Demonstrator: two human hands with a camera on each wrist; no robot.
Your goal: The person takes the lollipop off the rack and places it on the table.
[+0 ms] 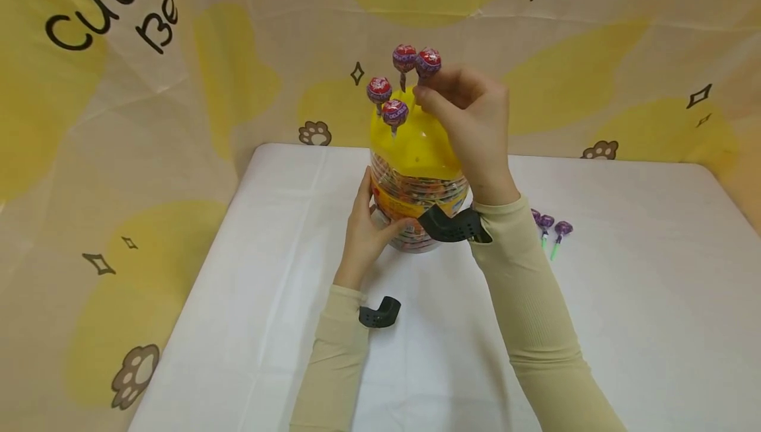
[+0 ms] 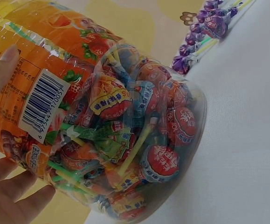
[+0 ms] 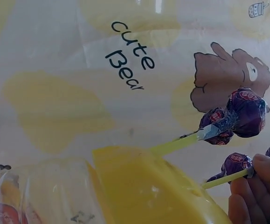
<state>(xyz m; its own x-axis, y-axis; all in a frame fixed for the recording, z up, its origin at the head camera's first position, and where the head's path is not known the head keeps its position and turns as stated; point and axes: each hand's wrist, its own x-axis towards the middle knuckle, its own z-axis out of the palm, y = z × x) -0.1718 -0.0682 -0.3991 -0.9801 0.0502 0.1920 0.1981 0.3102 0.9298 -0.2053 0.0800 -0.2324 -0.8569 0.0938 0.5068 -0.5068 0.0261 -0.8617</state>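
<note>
A clear jar [image 1: 416, 194] full of wrapped lollipops, with a domed yellow lid [image 1: 428, 148], stands on the white table. My left hand [image 1: 365, 237] grips its side, thumb in front; the left wrist view shows the orange label [image 2: 55, 51] and barcode. My right hand [image 1: 472, 115] pinches a purple-and-red lollipop [image 1: 428, 63] just under its wrapped head, at the top of the lid. Its yellow stick [image 3: 225, 179] points toward the lid; the stick's end is not clear to see. Three similar lollipops, one a front lollipop [image 1: 395, 113], stand upright in the lid.
Several loose purple lollipops [image 1: 561, 228] lie on the white table [image 1: 624, 300] right of the jar, partly hidden by the right sleeve. Behind the table hangs a yellow-and-cream printed cloth [image 1: 571, 82], and another side of it rises at the left.
</note>
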